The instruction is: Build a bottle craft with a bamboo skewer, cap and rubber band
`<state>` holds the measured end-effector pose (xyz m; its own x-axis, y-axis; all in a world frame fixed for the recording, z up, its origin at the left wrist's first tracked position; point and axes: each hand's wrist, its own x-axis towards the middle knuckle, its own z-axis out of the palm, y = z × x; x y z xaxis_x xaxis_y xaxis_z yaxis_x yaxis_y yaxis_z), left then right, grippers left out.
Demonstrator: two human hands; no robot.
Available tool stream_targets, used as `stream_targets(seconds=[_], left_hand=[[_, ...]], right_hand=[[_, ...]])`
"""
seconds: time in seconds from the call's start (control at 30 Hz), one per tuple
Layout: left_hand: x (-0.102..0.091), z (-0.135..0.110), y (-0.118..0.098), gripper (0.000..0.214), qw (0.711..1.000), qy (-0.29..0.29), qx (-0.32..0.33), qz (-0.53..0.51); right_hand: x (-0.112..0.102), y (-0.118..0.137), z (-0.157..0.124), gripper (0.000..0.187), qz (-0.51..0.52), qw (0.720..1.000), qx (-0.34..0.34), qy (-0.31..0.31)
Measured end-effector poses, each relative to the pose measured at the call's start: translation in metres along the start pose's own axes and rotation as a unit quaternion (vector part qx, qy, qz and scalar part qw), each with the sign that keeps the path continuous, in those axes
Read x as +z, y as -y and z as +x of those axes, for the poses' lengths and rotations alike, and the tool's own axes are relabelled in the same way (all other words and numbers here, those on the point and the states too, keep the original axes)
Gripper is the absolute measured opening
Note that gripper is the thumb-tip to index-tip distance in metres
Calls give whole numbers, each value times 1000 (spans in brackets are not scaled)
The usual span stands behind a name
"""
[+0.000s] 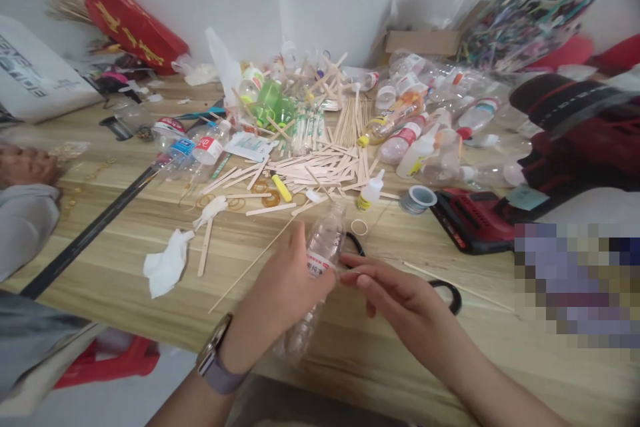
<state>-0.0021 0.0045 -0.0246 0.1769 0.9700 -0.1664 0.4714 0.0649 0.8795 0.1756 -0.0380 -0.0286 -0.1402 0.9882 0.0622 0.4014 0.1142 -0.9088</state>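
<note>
My left hand (285,283) is wrapped round a clear plastic bottle (326,240) with a red-and-white label, held tilted above the wooden table (125,260). My right hand (395,293) sits just to the right of the bottle, its fingers pinched together near the label; what they pinch is too thin to make out. A watch (214,353) is on my left wrist. Black-handled scissors (447,293) lie on the table under and behind my right hand. A thin wooden skewer (253,260) lies to the left of the bottle.
A heap of craft sticks (310,170), empty bottles (430,127), a small glue bottle (371,191), a tape roll (418,199) and rubber bands cover the table's middle. A crumpled tissue (167,267) lies at left. A red drill case (475,217) sits at right. Another person's sleeve (25,227) is at left.
</note>
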Motion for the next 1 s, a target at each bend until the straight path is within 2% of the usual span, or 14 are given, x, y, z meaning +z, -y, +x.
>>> stream_targets(seconds=[0.1, 0.23, 0.4, 0.53, 0.67, 1.0], left_hand=[[-7, -5, -8, 70, 997, 20, -37, 58], [-10, -6, -11, 63, 997, 44, -43, -54], [0, -2, -6, 58, 966, 53, -92, -236], [6, -4, -3, 63, 955, 18, -103, -279], [7, -9, 1, 62, 951, 33, -105, -290], [10, -20, -1, 65, 943, 47, -138, -300]], right_hand=[[-3, -5, -4, 27, 10, 1000, -11, -13], [-5, 4, 0, 24, -1, 999, -31, -33], [-7, 7, 3, 23, -38, 997, -53, -45], [-10, 9, -2, 21, -120, 984, -104, -78], [-14, 12, -8, 20, -194, 974, -93, -65], [-18, 15, -10, 24, -364, 911, -161, -109]])
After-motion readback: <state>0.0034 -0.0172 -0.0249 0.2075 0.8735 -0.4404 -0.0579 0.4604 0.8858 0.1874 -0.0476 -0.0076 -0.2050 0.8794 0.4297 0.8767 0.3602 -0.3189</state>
